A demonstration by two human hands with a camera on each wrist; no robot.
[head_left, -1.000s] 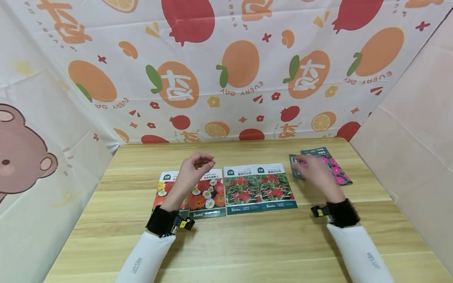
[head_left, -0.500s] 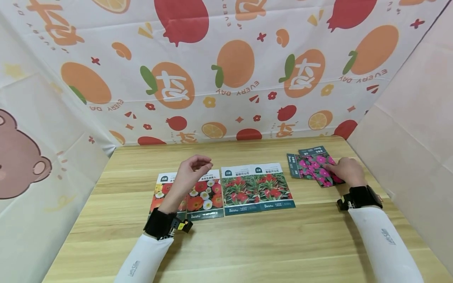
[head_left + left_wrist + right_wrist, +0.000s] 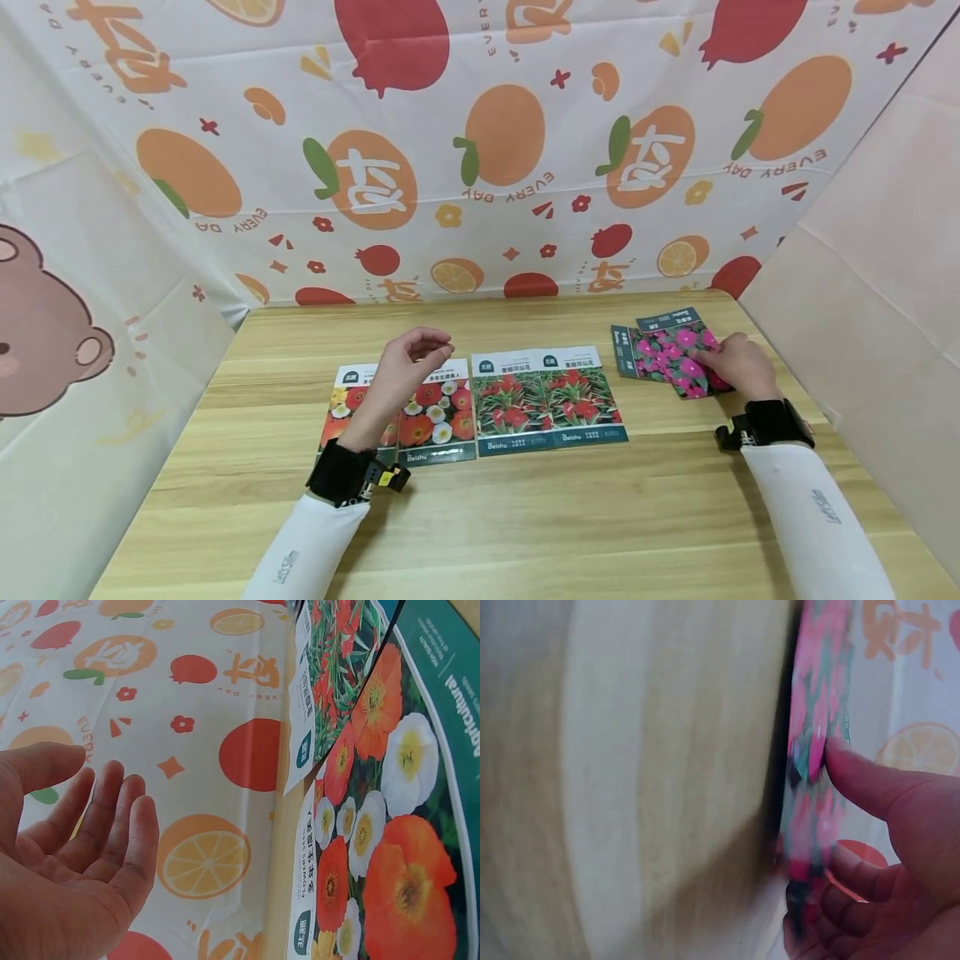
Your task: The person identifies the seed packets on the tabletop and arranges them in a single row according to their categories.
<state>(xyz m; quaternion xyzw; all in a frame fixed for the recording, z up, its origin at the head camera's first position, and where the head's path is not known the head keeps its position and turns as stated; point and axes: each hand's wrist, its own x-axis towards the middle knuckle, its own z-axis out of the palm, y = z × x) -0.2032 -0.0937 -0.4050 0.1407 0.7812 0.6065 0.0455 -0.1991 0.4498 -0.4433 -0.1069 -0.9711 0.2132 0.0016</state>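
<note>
"What's at the far left?"

"The left poppy packet (image 3: 339, 408), below the left hand (image 3: 399, 375). Palm and wrist strap (image 3: 341, 471) cover much of it."

"Is that hand holding anything?"

"Nothing. Its fingers curve loosely, thumb apart. Just below and right of the fingertips lies the right poppy packet (image 3: 444, 417), its upper left hidden by the hand."

"And farther right?"

"Two red-flowered packets, a left one (image 3: 512, 408) and a right one (image 3: 583, 398), side by side between the two hands' fingers. Which edge lies on top, I can't tell."

"Then the pink ones?"

"The lower pink packet (image 3: 625, 354) is just left of the right hand's fingers, partly covered by the upper pink packet (image 3: 678, 350). The right hand (image 3: 742, 367) pinches that upper one by its right edge, thumb on the printed face."

"Can you see the grip closely?"

"Only roughly: in the right wrist view the packet is nearly edge-on, blurred, its top cut off. Whether it's clear of the table (image 3: 540, 517), I can't tell."
</note>
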